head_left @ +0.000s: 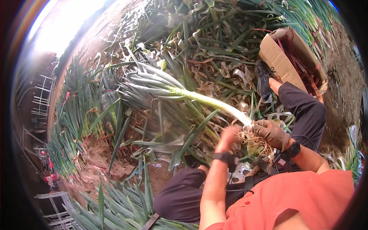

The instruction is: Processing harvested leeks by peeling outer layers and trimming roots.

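A long leek (199, 99) with a pale stalk and green leaves lies across the middle, its leaves pointing left and its tangled roots (256, 142) toward me. My right hand (273, 133), soiled with earth, grips the stalk at its root end. My left hand (228, 137) is blurred, bare, and sits just left of the roots, touching or almost touching them; I cannot tell if it holds anything. Both wrists carry dark bands. I sit with dark trousers and an orange shirt.
Stripped leaves and husks (214, 73) litter the ground ahead. Bundled leeks lie at the left (78, 111) and near my left knee (122, 207). An open cardboard box (280, 57) with reddish ties stands at the upper right beside my shoe (263, 78). Bare soil (96, 165) shows lower left.
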Demonstrator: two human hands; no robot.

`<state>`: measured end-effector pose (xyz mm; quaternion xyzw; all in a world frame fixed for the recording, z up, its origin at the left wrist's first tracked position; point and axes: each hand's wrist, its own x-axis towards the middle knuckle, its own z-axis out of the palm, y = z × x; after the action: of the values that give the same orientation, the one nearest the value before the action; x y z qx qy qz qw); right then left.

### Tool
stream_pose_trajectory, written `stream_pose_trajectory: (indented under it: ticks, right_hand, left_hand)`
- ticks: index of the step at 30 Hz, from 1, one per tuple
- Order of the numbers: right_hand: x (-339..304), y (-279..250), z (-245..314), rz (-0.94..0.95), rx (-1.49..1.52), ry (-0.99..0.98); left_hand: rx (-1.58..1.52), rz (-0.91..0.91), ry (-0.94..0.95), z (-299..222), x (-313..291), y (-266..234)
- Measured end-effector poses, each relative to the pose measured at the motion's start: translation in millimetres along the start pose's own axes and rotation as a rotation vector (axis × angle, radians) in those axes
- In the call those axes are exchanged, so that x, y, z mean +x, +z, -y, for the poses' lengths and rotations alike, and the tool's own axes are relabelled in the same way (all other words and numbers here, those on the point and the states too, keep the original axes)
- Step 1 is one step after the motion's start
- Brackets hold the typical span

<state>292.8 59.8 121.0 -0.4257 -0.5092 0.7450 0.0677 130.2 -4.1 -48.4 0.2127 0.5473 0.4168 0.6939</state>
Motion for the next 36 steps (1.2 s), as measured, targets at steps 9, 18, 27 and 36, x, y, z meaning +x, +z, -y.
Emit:
stream_pose_trajectory:
  ticks: [9, 18, 27, 36]
  right_hand:
    - [-3, 19, 8, -0.084, -0.843, -0.515]
    - [-6, 15, -11, -0.115, -0.749, -0.225]
    - [7, 12, -12, -0.271, -1.038, -0.537]
    - [24, 10, 7, -0.165, -0.768, -0.68]
  left_hand:
    - [-0.875, -0.55, 0.343, -112, -20, -95]
    - [-0.84, -0.644, 0.286, -108, -34, -99]
    - [-0.003, -0.259, 0.641, -169, -95, 22]
    - [0.224, -0.092, 0.135, -144, -136, 28]
